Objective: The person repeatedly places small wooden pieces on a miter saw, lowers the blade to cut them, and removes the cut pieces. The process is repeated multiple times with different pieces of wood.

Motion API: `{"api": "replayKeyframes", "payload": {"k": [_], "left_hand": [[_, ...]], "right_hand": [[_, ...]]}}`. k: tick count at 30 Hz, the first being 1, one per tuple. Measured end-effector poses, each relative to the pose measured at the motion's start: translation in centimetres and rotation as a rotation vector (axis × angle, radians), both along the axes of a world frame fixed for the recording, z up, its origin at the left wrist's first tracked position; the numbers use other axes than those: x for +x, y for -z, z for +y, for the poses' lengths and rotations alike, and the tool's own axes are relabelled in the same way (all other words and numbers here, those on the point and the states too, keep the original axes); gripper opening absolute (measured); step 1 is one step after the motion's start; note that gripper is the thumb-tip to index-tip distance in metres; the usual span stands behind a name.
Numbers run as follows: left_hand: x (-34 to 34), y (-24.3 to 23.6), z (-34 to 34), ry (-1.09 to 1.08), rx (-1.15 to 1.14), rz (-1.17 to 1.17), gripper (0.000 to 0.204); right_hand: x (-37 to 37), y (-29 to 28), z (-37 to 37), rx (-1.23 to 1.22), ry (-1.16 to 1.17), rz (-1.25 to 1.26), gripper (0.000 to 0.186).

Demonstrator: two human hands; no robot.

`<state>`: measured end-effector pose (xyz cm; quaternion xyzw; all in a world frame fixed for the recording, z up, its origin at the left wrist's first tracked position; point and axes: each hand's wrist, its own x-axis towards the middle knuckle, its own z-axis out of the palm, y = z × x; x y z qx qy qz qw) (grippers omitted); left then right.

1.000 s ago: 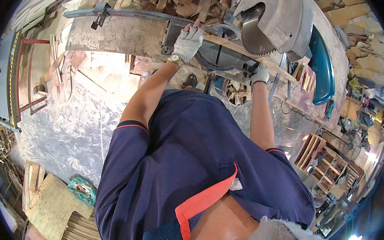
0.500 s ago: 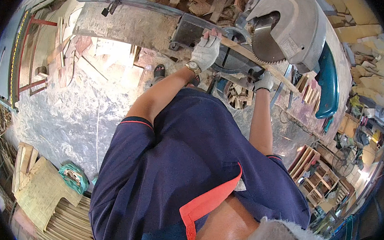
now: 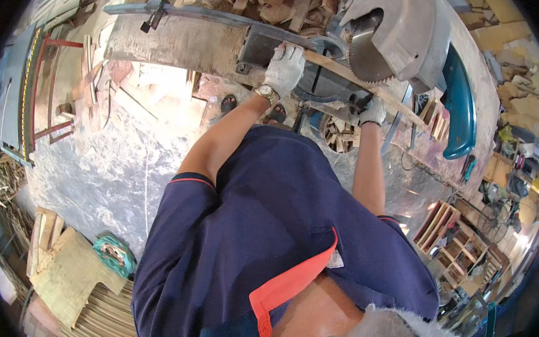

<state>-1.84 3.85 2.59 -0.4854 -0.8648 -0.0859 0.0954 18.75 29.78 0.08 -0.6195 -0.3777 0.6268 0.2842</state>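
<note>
Worktop [image 3: 164, 40]: dusty, leads up to the saw from the left.
Saw base [image 3: 260, 45]: dark metal; wood strip [image 3: 338, 70] lies slantwise across it, right end running out past it.
Left hand [image 3: 285, 69]: gloved, bare fingertips; fingers curled over the strip's left end. Reads as grasping it; underside of the grip hidden.
Strip weight/feel: judged light and stiff, one-hand job. Slim, so long side probably whippy if unsupported. Dry, dusty face may slide under a glove; thin edges may splinter.
Strip hold point: left end, where the hand is, pressed flat; second option the overhanging right end. Middle is a bad spot, too near the blade.
Blade [image 3: 368, 59]: toothed disc, just beside the strip's middle.
Right hand [image 3: 374, 111]: gloved, at a dark knob [image 3: 358, 100] on the base front. Fingers hidden, can't tell if it's gripping.
Teal handle [image 3: 461, 115]: far right, neither hand on it.
</note>
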Motion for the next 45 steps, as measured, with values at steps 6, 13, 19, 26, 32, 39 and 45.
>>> {"api": "replayKeyframes", "payload": {"k": [6,13,19,26,32,39,45], "left_hand": [[-1.7,0.2,0.5,0.016,0.164,-0.006,0.019],[-1.1,1.6,0.6,0.021,0.161,0.085,0.021],[-0.5,1.9,0.8,-0.022,0.211,0.054,0.015],[-0.4,1.9,0.8,-0.031,0.313,0.087,0.014],[-0.5,2.4,1.0,-0.021,0.369,0.064,0.016],[-0.5,2.4,0.8,-0.012,0.354,0.059,0.017],[-0.6,2.2,0.9,-0.018,0.406,0.070,0.014]], "right_hand": [[-0.8,-1.2,-1.2,0.053,0.077,0.076,0.009],[-0.5,-0.9,-0.9,0.049,0.061,0.047,0.012],[-0.2,0.2,-0.1,-0.031,0.040,0.103,0.033],[1.2,2.9,2.2,-0.039,-0.095,0.037,0.033],[1.6,4.4,3.3,-0.091,-0.130,0.108,0.035],[1.5,3.9,3.0,-0.065,-0.076,0.070,0.035],[1.5,3.9,3.0,-0.119,-0.050,0.103,0.036]]}}
